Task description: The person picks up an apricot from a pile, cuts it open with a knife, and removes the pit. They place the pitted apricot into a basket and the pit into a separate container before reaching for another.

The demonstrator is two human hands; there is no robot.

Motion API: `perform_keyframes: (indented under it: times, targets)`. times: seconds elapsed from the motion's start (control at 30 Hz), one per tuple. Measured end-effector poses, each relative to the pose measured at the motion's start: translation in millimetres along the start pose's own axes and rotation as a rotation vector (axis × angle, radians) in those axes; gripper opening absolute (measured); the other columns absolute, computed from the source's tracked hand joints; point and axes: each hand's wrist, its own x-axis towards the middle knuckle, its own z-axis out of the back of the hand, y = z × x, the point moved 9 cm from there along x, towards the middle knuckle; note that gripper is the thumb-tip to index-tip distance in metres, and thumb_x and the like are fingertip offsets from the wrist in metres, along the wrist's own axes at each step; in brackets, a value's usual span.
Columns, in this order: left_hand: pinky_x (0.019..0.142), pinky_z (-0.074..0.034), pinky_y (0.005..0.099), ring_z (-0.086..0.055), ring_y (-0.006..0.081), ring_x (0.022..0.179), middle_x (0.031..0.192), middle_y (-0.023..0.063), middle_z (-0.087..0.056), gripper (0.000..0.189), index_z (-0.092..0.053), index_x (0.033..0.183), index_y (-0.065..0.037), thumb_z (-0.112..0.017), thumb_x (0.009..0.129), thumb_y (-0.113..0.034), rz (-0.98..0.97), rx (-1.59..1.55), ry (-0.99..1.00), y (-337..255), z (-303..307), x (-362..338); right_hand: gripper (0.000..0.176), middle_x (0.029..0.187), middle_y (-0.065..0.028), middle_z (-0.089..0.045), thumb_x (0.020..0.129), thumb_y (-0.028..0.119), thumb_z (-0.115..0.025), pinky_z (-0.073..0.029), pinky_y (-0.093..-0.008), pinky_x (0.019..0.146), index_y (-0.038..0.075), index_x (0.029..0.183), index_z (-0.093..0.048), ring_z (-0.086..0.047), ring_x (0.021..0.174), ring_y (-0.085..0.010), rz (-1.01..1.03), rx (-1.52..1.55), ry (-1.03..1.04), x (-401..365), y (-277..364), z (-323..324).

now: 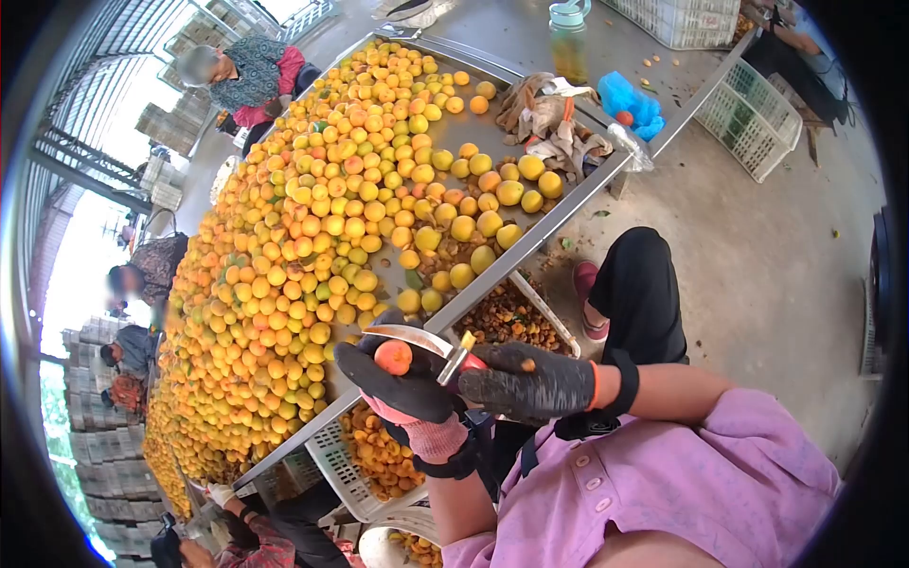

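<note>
My left hand (417,396), in a black and pink work glove, is cupped around an orange-red apricot (393,357) near the table's edge. My right hand (530,381) wears a dark glove with an orange cuff and grips a knife (409,334) with a curved blade. The blade reaches left, just over the apricot, its tip near my left fingers. A small yellow piece (468,340) sits by the knife's ferrule. Beyond both hands spreads a large heap of apricots (312,218) on the metal table (473,291).
Under the table edge stand a white crate of apricot halves (327,456) and a crate of dark pits (564,333). Cloths (549,114), a blue bag (630,106) and a bottle (569,47) lie or stand at the far end. Other people (251,76) sit around the table.
</note>
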Motion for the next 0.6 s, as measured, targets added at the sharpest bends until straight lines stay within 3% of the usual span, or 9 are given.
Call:
perform_keyframes:
  times: [0.03, 0.1, 0.13, 0.23, 0.33, 0.47, 0.6]
  targets:
    - [0.064, -0.045, 0.0313, -0.054, 0.0193, 0.067, 0.075, 0.0070, -0.056, 0.063, -0.053, 0.100, 0.004, -0.039, 0.089, -0.057, 0.128, -0.181, -0.002, 5, -7, 0, 0.034, 0.068, -0.0129, -0.057, 0.087, 0.031, -0.054, -0.045, -0.0388, 0.054, 0.004, 0.107, -0.050, -0.057, 0.058, -0.0305, 0.005, 0.000, 0.006, 2, -5, -4]
    - [0.064, -0.046, 0.0328, -0.055, 0.0212, 0.070, 0.079, 0.0103, -0.057, 0.070, -0.053, 0.101, 0.004, -0.033, 0.089, -0.061, 0.113, -0.051, -0.040, 5, -7, -2, 0.029, 0.071, -0.0175, -0.058, 0.085, 0.026, -0.055, -0.045, -0.0420, 0.053, 0.003, 0.101, -0.048, -0.057, 0.060, -0.0369, 0.456, -0.446, -0.368, -8, 20, 7]
    - [0.065, -0.047, 0.0332, -0.056, 0.0219, 0.071, 0.081, 0.0111, -0.058, 0.072, -0.053, 0.102, 0.005, -0.032, 0.089, -0.062, 0.111, -0.052, 0.015, 10, -8, 1, 0.031, 0.075, -0.0203, -0.059, 0.083, 0.025, -0.057, -0.045, -0.0433, 0.051, 0.001, 0.101, -0.048, -0.058, 0.062, -0.0376, 0.406, -0.651, -0.378, -7, 15, 6]
    - [0.068, -0.048, 0.0333, -0.059, 0.0238, 0.074, 0.082, 0.0135, -0.061, 0.075, -0.053, 0.106, 0.006, -0.030, 0.089, -0.063, 0.051, -0.037, 0.045, 6, -23, -4, 0.032, 0.072, -0.0195, -0.059, 0.080, 0.023, -0.058, -0.045, -0.0425, 0.050, 0.000, 0.099, -0.047, -0.059, 0.060, -0.0364, 0.432, -0.793, -0.462, -16, 21, 5]
    - [0.066, -0.051, 0.0373, -0.063, 0.0283, 0.066, 0.086, 0.0180, -0.062, 0.072, -0.053, 0.104, 0.006, -0.026, 0.091, -0.059, 0.102, -0.064, -0.032, 11, -21, -10, 0.029, 0.061, -0.0142, -0.055, 0.081, 0.026, -0.062, -0.044, -0.0445, 0.047, 0.003, 0.097, -0.054, -0.056, 0.052, -0.0381, 0.451, -0.744, -0.533, -16, 15, 9]
    - [0.069, -0.050, 0.0353, -0.062, 0.0272, 0.074, 0.088, 0.0177, -0.063, 0.066, -0.053, 0.105, 0.008, -0.031, 0.092, -0.053, 0.069, 0.076, 0.125, 11, -29, -15, 0.034, 0.070, -0.0179, -0.058, 0.078, 0.019, -0.058, -0.046, -0.0418, 0.049, -0.001, 0.103, -0.049, -0.058, 0.056, -0.0343, 0.377, -0.799, -0.435, -13, 16, 11]
    - [0.070, -0.050, 0.0351, -0.061, 0.0250, 0.078, 0.093, 0.0162, -0.062, 0.052, -0.051, 0.111, 0.008, -0.036, 0.093, -0.038, 0.016, -0.079, 0.218, 20, -28, -8, 0.039, 0.069, -0.0153, -0.058, 0.078, 0.019, -0.057, -0.046, -0.0409, 0.049, -0.001, 0.111, -0.049, -0.059, 0.057, -0.0329, 0.599, -0.905, -0.506, -14, 12, 5]
